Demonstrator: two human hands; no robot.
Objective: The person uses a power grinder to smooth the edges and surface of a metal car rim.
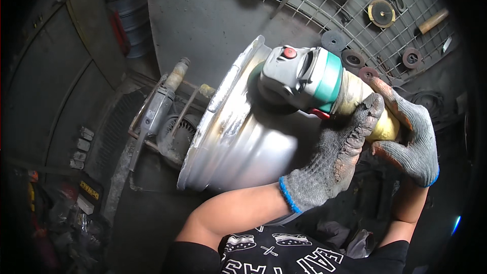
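The silver metal wheel [256, 149] stands tilted in the middle, its rough, bright lip toward the left. The grey and green grinder [327, 81] lies over its upper right side, head toward the lip. The left hand [335, 160], gloved, has its fingers clamped on the grinder's wrapped yellow body from the near side; the right hand [418, 132], gloved too, curls around the rear end, fingers above and thumb below. The dark disc [270, 106] sits under the grinder's head, which hides whether it touches the metal. To work well here, a firm two-handed hold, light even pressure and a shallow disc angle should help avoid gouges; fingers are best kept well behind the head.

Around this, the wire rack [378, 18] spreads across the upper right, with stacked wheels [134, 25] at upper left. A grey metal machine [158, 106] stands just beyond the lip and could limit leftward swings. The left forearm [243, 208] crosses the wheel's lower part. Smallest are the wooden handle [433, 22] and yellow-ringed disc [381, 13] on the rack.
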